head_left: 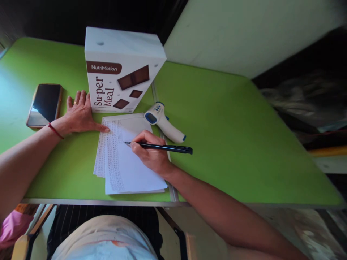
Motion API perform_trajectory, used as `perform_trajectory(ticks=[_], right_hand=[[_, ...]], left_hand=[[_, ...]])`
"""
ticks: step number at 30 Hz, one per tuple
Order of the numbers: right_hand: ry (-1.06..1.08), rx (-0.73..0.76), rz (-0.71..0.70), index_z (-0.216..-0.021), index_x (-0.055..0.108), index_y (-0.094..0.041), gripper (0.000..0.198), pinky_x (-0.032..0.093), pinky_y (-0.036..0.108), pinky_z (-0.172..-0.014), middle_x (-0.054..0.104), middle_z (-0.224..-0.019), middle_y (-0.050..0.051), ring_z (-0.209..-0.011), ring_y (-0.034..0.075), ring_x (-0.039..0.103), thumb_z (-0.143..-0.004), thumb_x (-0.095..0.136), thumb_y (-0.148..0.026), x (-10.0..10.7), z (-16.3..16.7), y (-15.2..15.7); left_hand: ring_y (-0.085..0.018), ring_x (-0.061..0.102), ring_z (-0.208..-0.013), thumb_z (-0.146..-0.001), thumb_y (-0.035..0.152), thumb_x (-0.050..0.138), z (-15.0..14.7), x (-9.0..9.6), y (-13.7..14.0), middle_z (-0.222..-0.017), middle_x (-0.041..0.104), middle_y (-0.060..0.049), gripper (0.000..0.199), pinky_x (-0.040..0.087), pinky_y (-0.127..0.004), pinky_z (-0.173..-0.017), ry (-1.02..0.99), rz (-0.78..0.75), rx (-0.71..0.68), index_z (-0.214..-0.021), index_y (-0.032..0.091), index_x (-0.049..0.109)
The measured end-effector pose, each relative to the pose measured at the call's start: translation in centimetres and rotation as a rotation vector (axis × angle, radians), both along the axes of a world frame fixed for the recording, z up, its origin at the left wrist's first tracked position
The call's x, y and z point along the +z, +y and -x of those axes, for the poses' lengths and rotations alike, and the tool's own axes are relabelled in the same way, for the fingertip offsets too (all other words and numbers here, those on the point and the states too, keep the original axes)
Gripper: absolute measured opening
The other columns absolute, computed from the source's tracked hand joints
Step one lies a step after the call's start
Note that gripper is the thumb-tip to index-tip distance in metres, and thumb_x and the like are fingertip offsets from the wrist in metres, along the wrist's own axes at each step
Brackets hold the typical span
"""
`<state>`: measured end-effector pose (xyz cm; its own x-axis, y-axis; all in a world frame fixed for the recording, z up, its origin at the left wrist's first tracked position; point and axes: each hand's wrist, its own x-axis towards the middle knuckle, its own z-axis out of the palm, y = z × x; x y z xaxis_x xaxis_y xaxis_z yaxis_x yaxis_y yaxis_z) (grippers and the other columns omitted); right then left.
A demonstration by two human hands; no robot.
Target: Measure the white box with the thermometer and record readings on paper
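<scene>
A black pen (pixel 168 147) is pinched in my right hand (pixel 153 151), its tip on or just over the top sheet of paper (pixel 138 173). Columns of small handwriting fill the left part of that sheet, and its right part is blank. Other written sheets (pixel 99 159) stick out beneath it on the left. My left hand (pixel 80 113) lies flat with fingers spread, the thumb resting on the paper's upper left edge. Its fingertips are beside the white NutriMotion box (pixel 124 77), which stands upright behind the papers.
A white and blue infrared thermometer (pixel 165 122) lies at the papers' upper right, partly over their edge. Left of my left hand is a phone (pixel 45 104) in a case. The green folding table (pixel 230 144) has a metal seam near the papers. A pale wall (pixel 217 32) rises behind.
</scene>
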<state>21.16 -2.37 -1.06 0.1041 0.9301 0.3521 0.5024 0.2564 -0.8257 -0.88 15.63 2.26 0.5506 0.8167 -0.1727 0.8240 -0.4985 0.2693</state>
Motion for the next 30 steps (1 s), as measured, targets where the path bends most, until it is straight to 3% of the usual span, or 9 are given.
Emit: perform_trajectory(ticks=[7,20,23,26,28,30], right_hand=[[0.007,-0.005,-0.007,-0.073,0.057,-0.027,0.017,0.045,0.026,-0.053,0.059,-0.060,-0.006,-0.052,0.013,0.047,-0.087,0.065,-0.030,0.3,0.2,0.1],[-0.022,0.027,0.029,-0.073,0.054,-0.027,0.024,0.046,0.027,-0.052,0.057,-0.059,-0.006,-0.050,0.012,0.045,-0.092,0.067,-0.035,0.1,-0.2,0.0],[-0.080,0.017,-0.047,-0.078,0.059,-0.027,0.021,0.049,0.027,-0.054,0.061,-0.063,-0.005,-0.052,0.013,0.051,-0.097,0.065,-0.031,0.1,-0.5,-0.1],[-0.242,0.047,-0.256,-0.095,0.070,-0.026,0.013,0.057,0.030,-0.065,0.072,-0.080,0.000,-0.067,0.017,0.065,-0.105,0.062,-0.023,0.3,-1.4,0.0],[-0.412,0.088,-0.364,-0.107,0.075,-0.025,0.018,0.061,0.034,-0.073,0.075,-0.092,0.005,-0.080,0.020,0.072,-0.108,0.059,-0.018,0.3,-2.4,0.1],[-0.584,0.123,-0.371,-0.118,0.077,-0.023,0.028,0.062,0.038,-0.079,0.075,-0.099,0.009,-0.090,0.024,0.073,-0.111,0.053,-0.013,0.1,-3.4,0.4]], left_hand=[[-0.060,-0.001,-0.173,-0.056,0.106,0.074,0.0,0.1,-0.1,-0.191,0.005,-0.024,0.172,0.001,-0.076,-0.138,-0.003,-0.002,0.007,-0.184,0.020,-0.001],[-0.059,0.000,-0.174,-0.055,0.106,0.073,0.0,-0.1,0.1,-0.191,0.005,-0.025,0.172,0.001,-0.076,-0.138,-0.008,-0.008,-0.001,-0.184,0.019,0.001],[-0.060,0.000,-0.173,-0.056,0.106,0.073,0.1,-0.1,0.0,-0.191,0.005,-0.025,0.171,0.001,-0.076,-0.138,-0.008,-0.011,-0.001,-0.184,0.018,0.002],[-0.059,0.001,-0.174,-0.060,0.105,0.072,0.1,0.0,0.0,-0.191,0.007,-0.023,0.165,0.002,-0.076,-0.138,-0.040,-0.009,-0.002,-0.184,0.020,0.005],[-0.056,0.005,-0.175,-0.065,0.105,0.069,0.2,0.1,-0.1,-0.191,0.014,-0.020,0.156,0.004,-0.074,-0.139,-0.087,-0.014,0.007,-0.184,0.024,0.010],[-0.052,0.012,-0.175,-0.071,0.103,0.063,0.3,0.3,-0.1,-0.189,0.023,-0.018,0.144,0.007,-0.073,-0.140,-0.149,-0.023,0.020,-0.183,0.026,0.016]])
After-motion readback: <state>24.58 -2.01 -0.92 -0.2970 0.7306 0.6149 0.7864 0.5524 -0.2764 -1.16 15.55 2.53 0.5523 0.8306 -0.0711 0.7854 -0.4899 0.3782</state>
